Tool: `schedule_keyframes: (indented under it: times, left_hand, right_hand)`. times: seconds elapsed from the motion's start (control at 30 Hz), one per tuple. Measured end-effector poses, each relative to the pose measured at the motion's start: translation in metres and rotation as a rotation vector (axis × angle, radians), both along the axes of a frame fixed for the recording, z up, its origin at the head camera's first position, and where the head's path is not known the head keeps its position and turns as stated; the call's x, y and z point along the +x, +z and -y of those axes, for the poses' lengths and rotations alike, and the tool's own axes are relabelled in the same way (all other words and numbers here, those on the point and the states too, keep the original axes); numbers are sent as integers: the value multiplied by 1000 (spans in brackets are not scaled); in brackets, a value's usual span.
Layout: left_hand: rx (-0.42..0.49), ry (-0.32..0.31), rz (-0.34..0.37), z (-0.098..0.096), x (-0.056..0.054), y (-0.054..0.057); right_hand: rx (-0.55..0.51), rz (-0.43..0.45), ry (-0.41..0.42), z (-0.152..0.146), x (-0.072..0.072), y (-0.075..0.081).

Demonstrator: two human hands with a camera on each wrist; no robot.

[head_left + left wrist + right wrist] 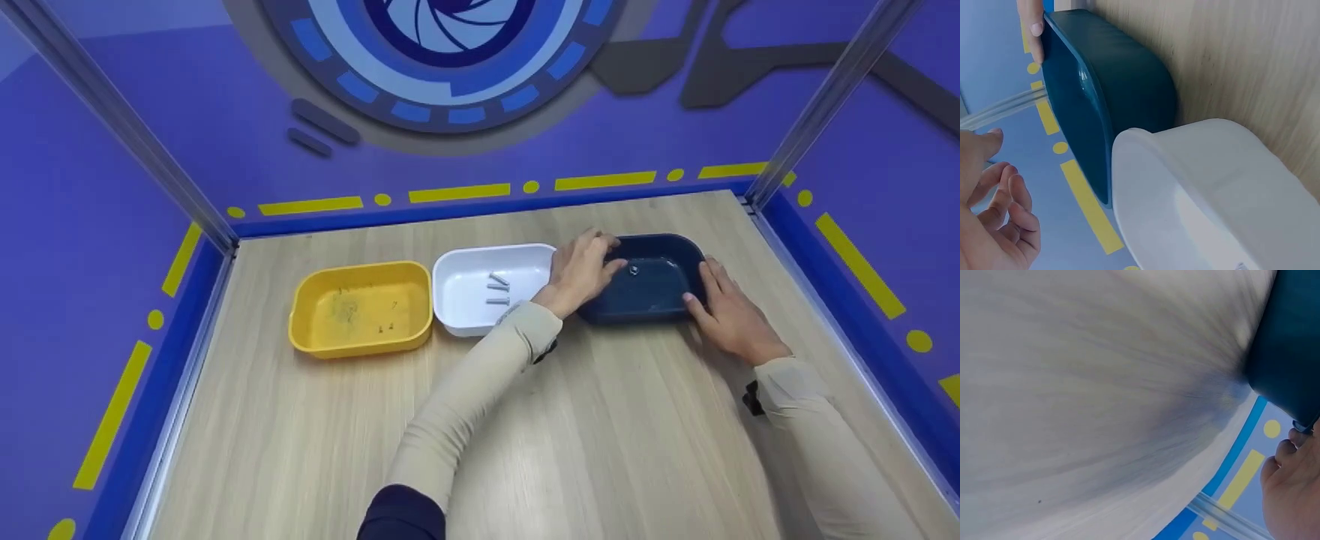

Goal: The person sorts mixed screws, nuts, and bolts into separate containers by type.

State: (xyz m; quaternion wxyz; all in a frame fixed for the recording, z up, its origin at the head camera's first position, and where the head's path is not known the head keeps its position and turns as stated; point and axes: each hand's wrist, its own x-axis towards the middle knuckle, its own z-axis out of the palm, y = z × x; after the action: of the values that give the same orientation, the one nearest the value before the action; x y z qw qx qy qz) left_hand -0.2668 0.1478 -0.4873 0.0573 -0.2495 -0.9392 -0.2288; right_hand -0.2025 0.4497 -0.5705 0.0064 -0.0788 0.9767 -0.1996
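Note:
A dark teal tray (645, 289) sits at the right of a row of trays, with a small metal nut (634, 271) lying in it. My right hand (735, 315) holds this tray's right rim, thumb over the edge and fingers along the outer side. Over the place where the dark tray meets the white tray (457, 322), my left hand (583, 270) hovers with loosely bent fingers and nothing in them. The left wrist view shows those relaxed fingers of the left hand (1002, 208) apart from the rims. Three silver bolts (498, 287) lie in the white tray.
A yellow tray (360, 350) stands left of the white one, holding several tiny dark screws (385, 328). The wooden tabletop (585, 450) is bounded by blue-purple printed panels (187, 135) with metal corner posts (832, 97).

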Motion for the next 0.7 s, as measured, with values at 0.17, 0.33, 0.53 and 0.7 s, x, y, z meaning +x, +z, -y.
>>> schedule_keyframes:
  times: [0.17,0.33,0.53,0.7]
  left_hand:
    - [-1,-26,7,4,10,1]
    - [-2,-50,-18,15,22,0]
    - [35,-89,-44,40,35,-10]
    - [26,-80,-109,77,44,-27]
  right_hand:
    - [-6,-31,17,0,0,0]
    - [10,-26,18,-1,-2,0]
    - [9,-37,13,-2,-2,0]
    - [-8,-73,21,-4,-1,-1]
